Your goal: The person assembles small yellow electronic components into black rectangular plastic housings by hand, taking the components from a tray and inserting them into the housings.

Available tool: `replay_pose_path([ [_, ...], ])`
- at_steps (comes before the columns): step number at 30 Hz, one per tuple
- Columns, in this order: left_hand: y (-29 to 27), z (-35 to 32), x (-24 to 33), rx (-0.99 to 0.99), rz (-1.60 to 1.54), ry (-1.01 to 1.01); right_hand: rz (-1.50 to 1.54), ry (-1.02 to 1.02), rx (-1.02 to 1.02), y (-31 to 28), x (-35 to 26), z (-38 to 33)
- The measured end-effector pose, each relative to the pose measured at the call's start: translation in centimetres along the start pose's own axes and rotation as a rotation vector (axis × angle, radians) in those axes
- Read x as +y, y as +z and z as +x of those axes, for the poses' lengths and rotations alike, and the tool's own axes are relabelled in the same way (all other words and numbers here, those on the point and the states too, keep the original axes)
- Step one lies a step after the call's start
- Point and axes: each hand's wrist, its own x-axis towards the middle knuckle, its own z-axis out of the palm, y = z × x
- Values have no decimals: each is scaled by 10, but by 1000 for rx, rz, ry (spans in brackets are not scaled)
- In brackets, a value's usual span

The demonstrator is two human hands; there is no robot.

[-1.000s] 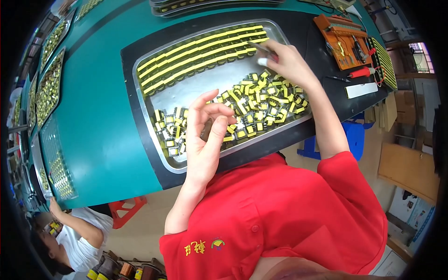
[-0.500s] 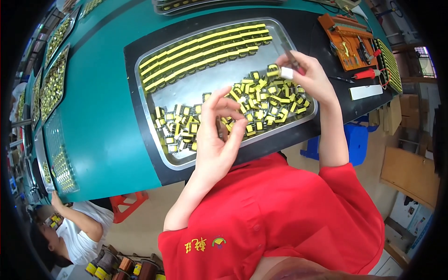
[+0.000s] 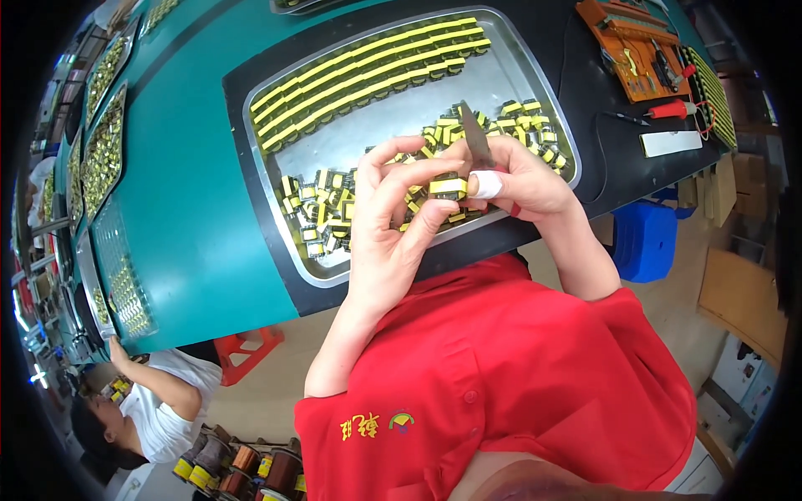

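Your right hand (image 3: 535,182), curled around a blade (image 3: 475,136), has brought the part (image 3: 449,188) across to your left hand (image 3: 386,225), whose thumb and fingers now pinch it: both seem to steady it over the tray (image 3: 338,142).

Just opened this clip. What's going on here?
A person in a red shirt is handling a small yellow-banded component, likely a transformer, over a metal tray. It sits between the thumb and fingers of the left hand, while the white-wrapped thumb of the right hand meets its side. The right hand also grips a blade-like metal tool. Similar parts stand in neat rows along the tray's far side; others lie in a loose pile nearer the person.
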Motion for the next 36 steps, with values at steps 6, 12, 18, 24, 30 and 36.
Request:
replay_pose_path([
  [6,1,-4,-4,74,-245,-60,-123,-166,90,9,6,1],
  [12,1,9,6,192,-896,-293,-374,-375,96,22,10,-4],
  [18,2,7,9,192,-957,-300,-674,-478,125,31,18,4],
  [24,3,5,3,206,-893,-286,-887,-483,151,38,10,2],
  [30,6,1,-4,178,-590,-115,-1096,-837,194,47,12,7],
  [36,5,1,0,218,-708,-186,-968,-770,123,42,17,16],
])
